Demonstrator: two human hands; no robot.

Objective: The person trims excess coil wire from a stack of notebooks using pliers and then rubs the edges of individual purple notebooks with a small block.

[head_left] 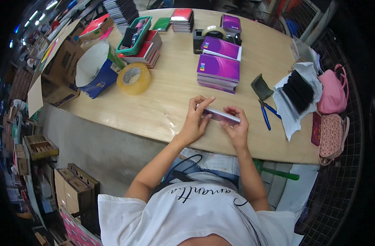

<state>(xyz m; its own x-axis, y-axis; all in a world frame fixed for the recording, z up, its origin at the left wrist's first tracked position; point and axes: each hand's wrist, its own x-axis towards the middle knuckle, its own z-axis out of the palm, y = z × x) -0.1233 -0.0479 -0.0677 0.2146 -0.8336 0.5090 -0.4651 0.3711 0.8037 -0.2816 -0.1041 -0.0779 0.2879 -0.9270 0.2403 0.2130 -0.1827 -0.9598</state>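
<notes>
A thin purple notebook (223,115) is held with one long pale edge upward, over the desk (154,121), on the person's side of the purple notebook stack (218,74). The left hand (194,119) pinches its left end between thumb and fingers; the right hand (237,128) curls around the other end, fingers behind and thumb in front, though how firmly it grips one cannot tell. Right of the stack lie a curved dark green piece (261,86), blue-handled pliers (266,117) and, farther right, black wire combs (297,93) on white wrapping (292,123), with a pink bag (333,93) beyond them. Left of the stack stands a roll of tape (144,82), then a blue-and-white container (98,74). Behind the stack are a tape dispenser (198,42) and, farther back to the left, a red notebook pile (182,22).
</notes>
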